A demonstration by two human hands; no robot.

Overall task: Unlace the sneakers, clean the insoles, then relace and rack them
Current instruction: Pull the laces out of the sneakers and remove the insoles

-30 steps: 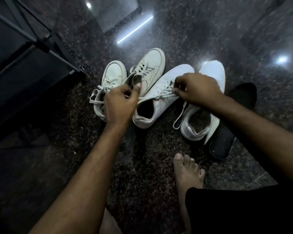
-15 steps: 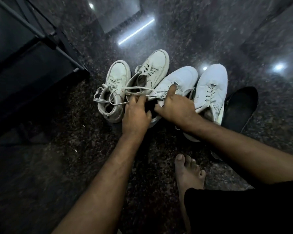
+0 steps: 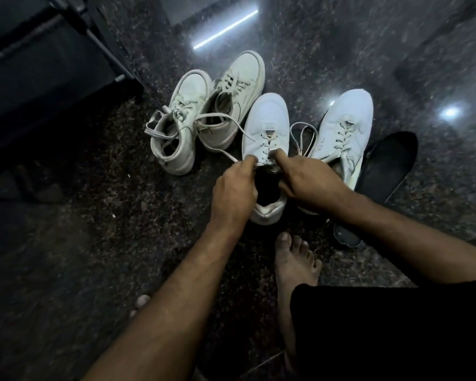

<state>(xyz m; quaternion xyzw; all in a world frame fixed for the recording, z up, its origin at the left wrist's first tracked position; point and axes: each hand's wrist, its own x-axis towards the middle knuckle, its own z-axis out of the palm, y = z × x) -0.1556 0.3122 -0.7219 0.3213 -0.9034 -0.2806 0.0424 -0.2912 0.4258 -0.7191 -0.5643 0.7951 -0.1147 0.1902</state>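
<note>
A home, likely an entryway, polished dark speckled granite floor [image 3: 327,50] that mirrored ceiling lights, two pairs of white sneakers [image 3: 267,125] set straight on it, a bare foot [image 3: 296,268] beside them, a dark metal-framed rack [image 3: 52,64] at the upper left

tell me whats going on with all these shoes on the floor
A person crouched barefoot on the dark stone floor is working the laces of a white low-top sneaker. The left hand pinches a lace at the top eyelets; the right hand grips the opposite side. A second white sneaker leans on a black insole, and two cream high-tops stand to the left, laces loose.
</note>
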